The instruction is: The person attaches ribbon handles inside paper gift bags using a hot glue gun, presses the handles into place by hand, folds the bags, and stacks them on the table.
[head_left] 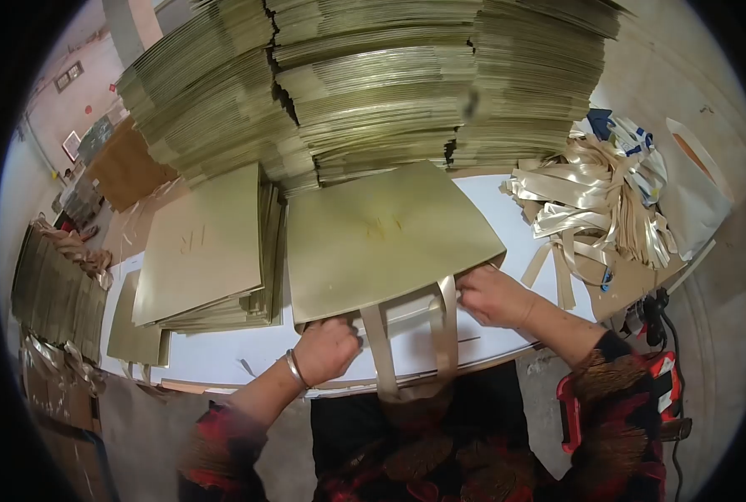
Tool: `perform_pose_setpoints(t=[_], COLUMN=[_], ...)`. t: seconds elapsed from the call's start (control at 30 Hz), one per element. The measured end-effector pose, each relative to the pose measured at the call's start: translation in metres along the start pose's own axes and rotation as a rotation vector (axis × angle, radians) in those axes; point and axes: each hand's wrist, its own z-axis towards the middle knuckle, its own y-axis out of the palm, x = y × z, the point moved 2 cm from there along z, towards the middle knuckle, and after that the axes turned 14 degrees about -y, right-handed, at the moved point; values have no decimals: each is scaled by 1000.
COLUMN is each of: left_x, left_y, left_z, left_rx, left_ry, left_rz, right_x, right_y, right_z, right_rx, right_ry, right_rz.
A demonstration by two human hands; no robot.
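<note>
A gold paper gift bag [390,234] lies on the table in front of me, its open end toward me. Its satin ribbon handle [380,351] loops down over the table's front edge. At the left corner of the opening, my left hand [329,350] is closed on the bag's edge, a silver bracelet on the wrist. My right hand [492,296] grips the right corner of the opening. The fingertips of both hands are partly hidden by the bag.
Tall stacks of flat gold bags [373,84] rise behind. A smaller pile of bags [210,243] sits left. Loose satin ribbons [607,197] are heaped right, beside a white bag [692,192]. A red and black tool [664,385] with a cable is at the lower right.
</note>
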Motion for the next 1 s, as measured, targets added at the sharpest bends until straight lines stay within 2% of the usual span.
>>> perform_pose_setpoints(t=[0.03,0.07,0.1,0.2,0.27,0.3,0.37,0.4,0.47,0.5,0.57,0.6,0.67,0.7,0.77,0.8,0.87,0.9,0.93,0.97,1.0], left_x=[0,2,7,23,31,36,46,55,72,77,81,82,78,73,65,64,63,65,67,70,74], left_y=[5,2,-5,-21,-31,-31,-31,-24,-5,7,25,28,36,45,59,59,59,56,53,52,52], left_z=[-3,-4,-6,-2,8,13,24,33,53,63,79,82,88,88,83,81,76,72,71,75,80], left_rx=[142,142,110,97,40,38,228,226,238,243,223,224,-23,71,82,92,95,113,130,13,-87], left_ry=[187,184,208,195,-34,-31,-145,-143,-158,-155,-243,-242,-458,-347,-285,-219,-187,-146,-100,-117,-151], left_rz=[60,57,126,199,186,186,12,12,-261,-260,-554,-556,-715,-721,-704,-686,-673,-721,-769,-1121,-1476], right_x=[-9,-18,-30,-39,-42,-45,-50,-51,-52,-52,-52,-54,-59,-64,-83,-89,-104,-111,-112,-104,-85], right_y=[-7,-14,-17,-15,-9,-7,-1,2,5,7,11,10,4,1,-12,-18,-37,-58,-75,-87,-96], right_z=[4,6,8,13,17,19,22,22,26,27,26,26,28,29,35,39,48,67,84,100,123], right_rx=[-159,-316,-309,-444,-463,-450,-437,-452,-482,-481,-505,-507,-529,-530,-173,-174,-207,-181,-119,-55,15], right_ry=[-190,-383,-384,-286,-237,-213,-186,-160,-117,-118,-14,-13,-21,-25,-109,-118,-93,79,33,-10,-211], right_rz=[-35,-70,-82,-94,-98,-142,-183,-213,-281,-286,-272,-274,-358,-358,-102,-95,190,498,620,741,461])
